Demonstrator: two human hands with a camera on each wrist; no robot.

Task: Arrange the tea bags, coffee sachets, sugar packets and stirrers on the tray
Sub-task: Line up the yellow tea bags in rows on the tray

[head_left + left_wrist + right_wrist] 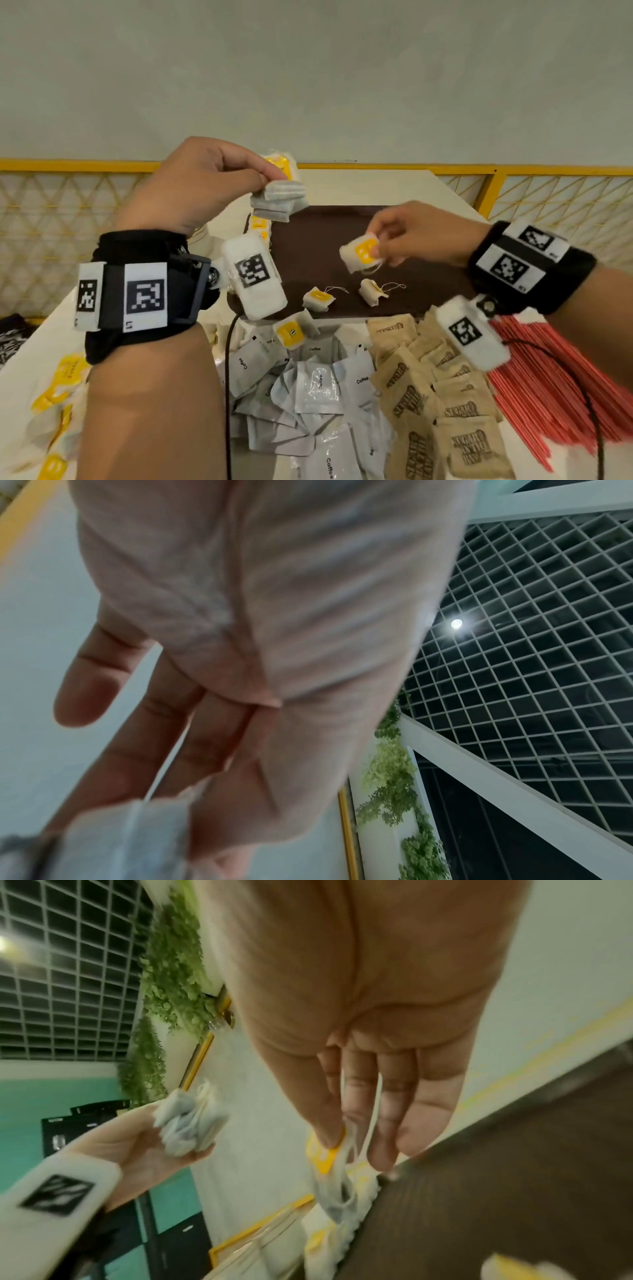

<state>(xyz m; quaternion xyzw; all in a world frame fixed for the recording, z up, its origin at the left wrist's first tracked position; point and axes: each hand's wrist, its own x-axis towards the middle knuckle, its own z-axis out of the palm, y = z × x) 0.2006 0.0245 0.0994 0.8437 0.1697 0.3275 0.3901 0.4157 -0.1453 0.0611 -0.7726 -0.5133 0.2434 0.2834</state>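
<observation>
My left hand (219,178) is raised above the dark brown tray's (308,246) far left corner and pinches a small stack of tea bags (279,198) with yellow tags. Over the middle of the tray, my right hand (404,233) pinches one tea bag (361,253) by its yellow tag; the right wrist view shows that tea bag (329,1172) hanging from the fingers. Two loose tea bags (318,298) (371,291) lie on the tray's near part. A row of tea bags (258,224) lies along the tray's left edge.
In front of the tray lie piles of white coffee sachets (308,387), brown sugar packets (435,387) and red stirrers (548,387). More tea bags (58,387) lie at the near left. A yellow lattice railing (548,198) stands behind the table.
</observation>
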